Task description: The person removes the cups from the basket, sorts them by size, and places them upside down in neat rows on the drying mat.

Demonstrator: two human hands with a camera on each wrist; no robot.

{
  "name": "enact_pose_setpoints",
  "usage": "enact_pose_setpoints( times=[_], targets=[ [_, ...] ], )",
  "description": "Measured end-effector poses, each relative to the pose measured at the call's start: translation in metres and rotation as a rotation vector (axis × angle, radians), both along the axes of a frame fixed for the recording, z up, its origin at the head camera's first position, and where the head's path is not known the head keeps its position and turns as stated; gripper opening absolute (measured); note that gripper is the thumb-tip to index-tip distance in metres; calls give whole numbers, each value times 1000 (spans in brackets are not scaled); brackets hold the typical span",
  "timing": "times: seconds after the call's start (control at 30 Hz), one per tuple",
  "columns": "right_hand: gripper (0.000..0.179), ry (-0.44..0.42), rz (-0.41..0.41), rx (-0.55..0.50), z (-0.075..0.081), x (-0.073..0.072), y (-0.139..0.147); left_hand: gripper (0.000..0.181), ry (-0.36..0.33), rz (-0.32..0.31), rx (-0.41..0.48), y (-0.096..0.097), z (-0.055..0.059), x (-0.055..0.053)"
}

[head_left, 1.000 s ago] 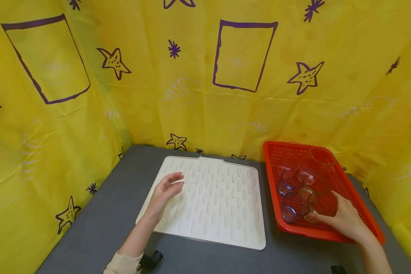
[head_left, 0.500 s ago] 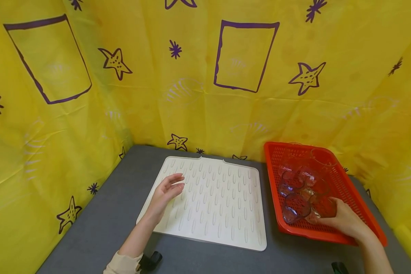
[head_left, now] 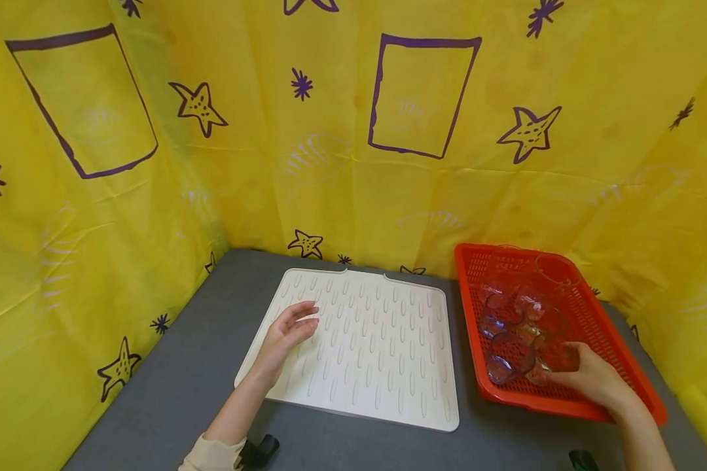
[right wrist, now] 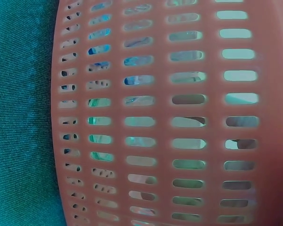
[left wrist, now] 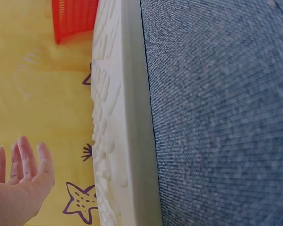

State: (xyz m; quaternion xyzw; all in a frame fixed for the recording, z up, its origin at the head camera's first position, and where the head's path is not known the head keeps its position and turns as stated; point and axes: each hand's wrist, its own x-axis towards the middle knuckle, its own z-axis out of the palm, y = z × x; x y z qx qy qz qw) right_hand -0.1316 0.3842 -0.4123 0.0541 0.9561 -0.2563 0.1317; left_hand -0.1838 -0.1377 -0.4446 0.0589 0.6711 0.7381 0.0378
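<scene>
My right hand [head_left: 595,379] reaches into the red plastic basket [head_left: 615,343] on the right. Its thumb and fingers are round the side of a clear drinking glass [head_left: 556,354] near the basket's front. Beside it, to the left, is a purple-tinted glass [head_left: 509,356]. My left hand [head_left: 283,333] hovers over the left part of a white ridged draining mat [head_left: 371,347], fingers loosely bent and holding nothing. The left wrist view shows that hand [left wrist: 23,188] apart from the mat's edge [left wrist: 137,113]. From the right wrist, the slotted basket wall [right wrist: 273,117] hides the right hand.
Several more clear and tinted glasses, one of them a clear glass [head_left: 556,271], stand farther back in the basket. A grey cloth-covered table [head_left: 171,392] lies under everything. Yellow patterned curtains [head_left: 330,190] close off the back and sides.
The right hand has sunk a little lower round the clear glass in the basket. The left hand has barely moved, and the whole view has shifted very slightly.
</scene>
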Motion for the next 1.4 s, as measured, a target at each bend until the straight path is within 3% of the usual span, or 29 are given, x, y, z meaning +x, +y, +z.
enact_pose_setpoints(
  times=[0.33,0.7,1.2,1.4],
  targets=[
    [95,56,-9,32,0,1,0,45,-3,1,-11,1,-1,0],
    [97,120,-105,29,9,11,-2,43,-15,0,16,1,-4,2],
    [90,353,-355,-137,24,31,-29,46,1,-12,47,3,-5,5],
    [79,445,-369,-268,31,30,-47,45,-12,-16,49,4,-7,6]
  ],
)
